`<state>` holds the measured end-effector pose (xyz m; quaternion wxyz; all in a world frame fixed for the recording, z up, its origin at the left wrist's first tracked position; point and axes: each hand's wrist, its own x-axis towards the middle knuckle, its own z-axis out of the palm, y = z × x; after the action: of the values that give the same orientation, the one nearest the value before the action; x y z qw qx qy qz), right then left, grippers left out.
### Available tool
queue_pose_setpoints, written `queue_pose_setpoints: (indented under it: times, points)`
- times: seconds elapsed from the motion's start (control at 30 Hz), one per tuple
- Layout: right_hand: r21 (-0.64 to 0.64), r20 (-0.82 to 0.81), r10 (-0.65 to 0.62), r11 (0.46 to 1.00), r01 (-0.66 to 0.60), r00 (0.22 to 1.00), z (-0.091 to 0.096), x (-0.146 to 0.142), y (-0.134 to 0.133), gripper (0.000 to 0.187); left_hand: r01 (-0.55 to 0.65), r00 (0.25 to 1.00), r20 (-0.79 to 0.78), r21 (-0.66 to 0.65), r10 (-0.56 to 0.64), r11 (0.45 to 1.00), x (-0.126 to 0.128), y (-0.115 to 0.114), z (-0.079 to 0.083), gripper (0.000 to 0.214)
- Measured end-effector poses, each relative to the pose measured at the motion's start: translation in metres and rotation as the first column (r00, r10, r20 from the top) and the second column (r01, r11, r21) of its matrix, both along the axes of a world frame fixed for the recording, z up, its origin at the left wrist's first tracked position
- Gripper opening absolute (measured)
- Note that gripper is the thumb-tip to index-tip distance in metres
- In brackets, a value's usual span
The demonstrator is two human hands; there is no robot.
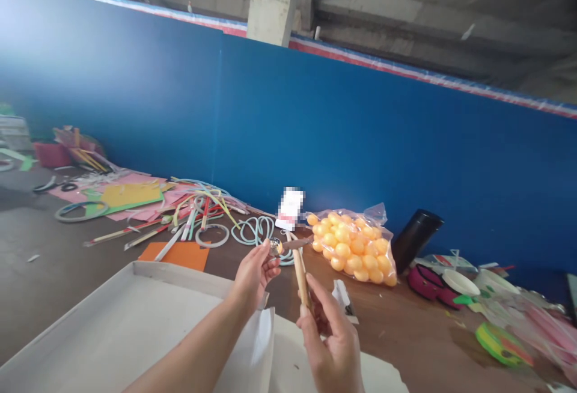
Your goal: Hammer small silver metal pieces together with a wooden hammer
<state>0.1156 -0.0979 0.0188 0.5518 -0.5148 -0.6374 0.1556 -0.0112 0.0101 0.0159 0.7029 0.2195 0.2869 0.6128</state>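
Observation:
My left hand (pixel 256 273) pinches a shiny, round metal piece (pixel 275 247) between thumb and fingers. From that piece a brown tapered bar (pixel 297 243) runs to the right, crossing near the top of a pale wooden handle (pixel 300 276). Together they look like a hammer, though I cannot tell whether the parts are joined. My right hand (pixel 329 327) grips the lower part of the handle, its index finger along the side. Both hands are above the near edge of the table, over a white box lid (pixel 180 270) and white sheets.
A clear bag of orange balls (pixel 351 246) lies just beyond my hands, beside a black cylinder (pixel 417 237). Coloured paper (pixel 130 198), tubes and pale blue hoops (pixel 211 235) spread leftward. A green tape measure (pixel 502 345) lies right. A blue partition (pixel 360 128) stands behind.

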Motion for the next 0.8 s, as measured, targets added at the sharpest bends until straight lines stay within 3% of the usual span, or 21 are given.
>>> queue_pose_setpoints:
  times: [0.1, 0.27, 0.57, 0.8]
  points:
    - [0.014, -0.031, -0.012, 1.0, 0.012, 0.999, 0.0027, -0.0005, -0.0003, 0.042, 0.015, 1.0, -0.021, 0.002, -0.015, 1.0, 0.0014, -0.0004, -0.0007, 0.024]
    - [-0.069, 0.048, 0.052, 0.996, -0.048, 0.998, -0.0019, 0.0, 0.0032, 0.042, 0.018, 1.0, -0.025, -0.028, -0.019, 0.999, 0.0014, 0.0018, -0.0026, 0.024]
    - [0.027, -0.034, -0.028, 0.999, 0.029, 0.999, 0.0047, -0.0016, -0.003, 0.041, 0.017, 0.999, -0.047, 0.047, -0.015, 0.999, 0.0001, -0.0022, -0.0014, 0.026]
    - [-0.022, 0.008, -0.002, 1.0, 0.002, 1.0, 0.0058, -0.0032, -0.0032, 0.04, 0.015, 0.997, -0.08, 0.079, -0.009, 0.997, 0.0029, -0.0023, -0.0019, 0.027]
